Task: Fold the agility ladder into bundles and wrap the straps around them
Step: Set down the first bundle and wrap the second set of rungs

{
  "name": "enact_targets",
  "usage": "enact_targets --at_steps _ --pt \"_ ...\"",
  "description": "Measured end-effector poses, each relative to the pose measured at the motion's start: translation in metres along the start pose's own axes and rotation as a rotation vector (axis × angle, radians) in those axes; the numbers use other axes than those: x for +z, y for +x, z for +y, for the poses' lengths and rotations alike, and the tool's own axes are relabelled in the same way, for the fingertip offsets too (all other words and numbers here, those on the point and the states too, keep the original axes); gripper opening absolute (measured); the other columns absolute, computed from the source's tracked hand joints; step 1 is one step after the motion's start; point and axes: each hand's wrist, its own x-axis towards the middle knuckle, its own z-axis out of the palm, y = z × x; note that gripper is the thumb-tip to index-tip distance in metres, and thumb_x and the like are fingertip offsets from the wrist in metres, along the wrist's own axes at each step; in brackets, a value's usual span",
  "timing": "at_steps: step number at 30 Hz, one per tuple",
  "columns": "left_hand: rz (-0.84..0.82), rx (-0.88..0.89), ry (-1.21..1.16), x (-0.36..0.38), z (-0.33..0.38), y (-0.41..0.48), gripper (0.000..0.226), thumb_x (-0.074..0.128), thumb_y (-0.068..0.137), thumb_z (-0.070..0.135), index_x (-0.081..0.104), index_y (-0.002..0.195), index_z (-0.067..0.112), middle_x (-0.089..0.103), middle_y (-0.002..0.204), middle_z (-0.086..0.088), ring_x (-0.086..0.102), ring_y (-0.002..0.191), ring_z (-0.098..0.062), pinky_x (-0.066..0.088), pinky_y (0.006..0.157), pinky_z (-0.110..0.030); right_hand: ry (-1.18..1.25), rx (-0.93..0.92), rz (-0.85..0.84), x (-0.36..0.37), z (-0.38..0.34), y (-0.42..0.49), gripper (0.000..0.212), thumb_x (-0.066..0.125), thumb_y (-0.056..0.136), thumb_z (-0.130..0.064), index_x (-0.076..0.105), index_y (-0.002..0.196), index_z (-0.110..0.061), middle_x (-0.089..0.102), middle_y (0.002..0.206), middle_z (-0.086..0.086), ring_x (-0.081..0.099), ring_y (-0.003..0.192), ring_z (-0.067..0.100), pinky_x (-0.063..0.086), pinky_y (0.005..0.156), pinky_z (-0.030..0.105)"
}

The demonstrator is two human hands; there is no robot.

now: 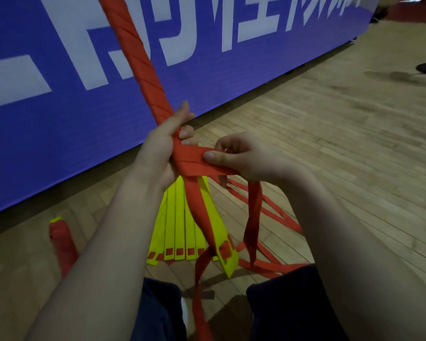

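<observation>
- Step in hand: wrapping. The held bundle (143, 60), a stack of rungs bound in red spiral turns, rises from the grip toward the blue banner (59, 124). Winding is judged well advanced, though the part below the grip is bare.
- Left hand (164, 146): clenched round the held bundle at its lowest turn, steadying the stack.
- Right hand (239, 161): just right of the held bundle. Its fingers (213, 156) pinch the red strap (194, 159), which runs flat and taut from the lowest turn into the pinch.
- Yellow rungs (180, 217): the unwrapped ends fan out below the held bundle. Whether their tips touch the wooden floor (330, 119) cannot be told.
- Loose strap lengths (276, 212): strewn on the floor below and right of the held bundle. One tail hangs from the right hand.
- Second bundle (60, 242): fully wrapped in red with a yellow tip showing. It lies on the floor, well apart, below and left of the held bundle.
- Next move, as judged: carry the strap behind the held bundle for another turn, under tension. The fanned rungs need gathering first, and the left hand needs to shift lower. Slack would loosen the turns already laid.
</observation>
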Motion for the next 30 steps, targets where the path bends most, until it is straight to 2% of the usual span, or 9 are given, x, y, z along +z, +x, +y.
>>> enact_targets --at_steps 5,9,13,16,20,22,25,27,30 --pt "-0.021 0.007 -0.069 0.002 0.002 0.0 0.042 0.046 0.096 0.056 0.047 0.094 0.014 0.039 0.061 0.002 0.037 0.049 -0.007 0.035 0.051 -0.019 0.043 -0.021 -0.011 0.001 -0.003 0.0 0.026 0.057 0.097 -0.032 0.061 0.078 -0.013 0.066 0.064 0.001 0.053 0.056 0.009 0.039 0.057 0.024" --pt "-0.034 -0.003 -0.049 0.0 -0.003 0.001 0.056 0.037 0.098 0.058 0.06 0.088 0.009 0.051 0.064 -0.002 0.05 0.051 -0.011 0.044 0.052 -0.024 0.008 -0.025 0.029 0.005 -0.007 -0.002 0.028 0.058 0.097 -0.027 0.059 0.074 -0.012 0.054 0.047 -0.014 0.046 0.043 -0.002 0.033 0.046 0.008" --pt "-0.004 0.018 0.007 0.0 -0.004 0.001 0.06 0.034 0.099 0.057 0.066 0.095 0.006 0.057 0.059 -0.001 0.061 0.054 -0.013 0.055 0.066 -0.029 0.187 -0.004 0.007 0.006 -0.004 -0.002 0.013 0.061 0.094 -0.019 0.062 0.085 -0.01 0.063 0.056 -0.007 0.06 0.052 0.002 0.045 0.051 0.013" --pt "0.024 0.046 -0.03 0.0 -0.003 0.001 0.056 0.034 0.1 0.057 0.065 0.099 0.01 0.06 0.06 0.001 0.06 0.054 -0.01 0.053 0.059 -0.025 0.333 0.0 -0.073 0.006 -0.003 -0.003 0.021 0.049 0.1 -0.011 0.062 0.083 -0.007 0.063 0.055 -0.009 0.058 0.049 -0.001 0.044 0.05 0.011" --pt "0.15 0.063 -0.081 -0.002 -0.005 0.005 0.049 0.039 0.098 0.057 0.058 0.085 0.014 0.064 0.059 0.003 0.061 0.052 -0.007 0.049 0.048 -0.02 0.476 -0.017 -0.157 0.01 -0.008 -0.006 0.031 0.043 0.103 -0.012 0.066 0.082 -0.01 0.065 0.06 -0.006 0.058 0.05 0.003 0.045 0.05 0.015" --pt "0.178 0.057 -0.053 -0.004 -0.005 0.006 0.052 0.039 0.097 0.059 0.056 0.081 0.013 0.063 0.058 0.001 0.06 0.05 -0.008 0.048 0.045 -0.02 0.45 -0.046 -0.158 0.012 -0.006 -0.003 0.037 0.047 0.102 -0.022 0.068 0.072 -0.018 0.055 0.057 0.002 0.047 0.045 0.012 0.03 0.042 0.026" --pt "0.211 0.051 -0.06 -0.004 -0.006 0.008 0.05 0.04 0.097 0.057 0.054 0.08 0.013 0.061 0.055 0.001 0.059 0.046 -0.007 0.047 0.043 -0.019 0.415 -0.067 -0.164 0.013 -0.005 -0.002 0.032 0.054 0.093 -0.031 0.064 0.066 -0.019 0.037 0.054 0.004 0.026 0.045 0.015 0.012 0.047 0.038" --pt "0.22 0.062 -0.046 -0.003 -0.007 0.008 0.048 0.042 0.098 0.055 0.053 0.079 0.013 0.059 0.052 0.002 0.057 0.044 -0.005 0.046 0.043 -0.018 0.406 -0.091 -0.205 0.014 -0.01 -0.004 0.022 0.061 0.09 -0.021 0.064 0.069 -0.017 0.036 0.054 0.004 0.027 0.046 0.016 0.015 0.046 0.035" --pt "0.216 0.075 0.028 0.0 -0.011 0.007 0.052 0.036 0.1 0.056 0.05 0.073 0.014 0.053 0.046 0.004 0.05 0.039 -0.003 0.041 0.039 -0.015 0.347 -0.096 -0.218 0.018 -0.015 -0.006 0.04 0.065 0.089 -0.009 0.065 0.054 -0.027 0.042 0.047 -0.007 0.032 0.042 0.008 0.02 0.043 0.023"
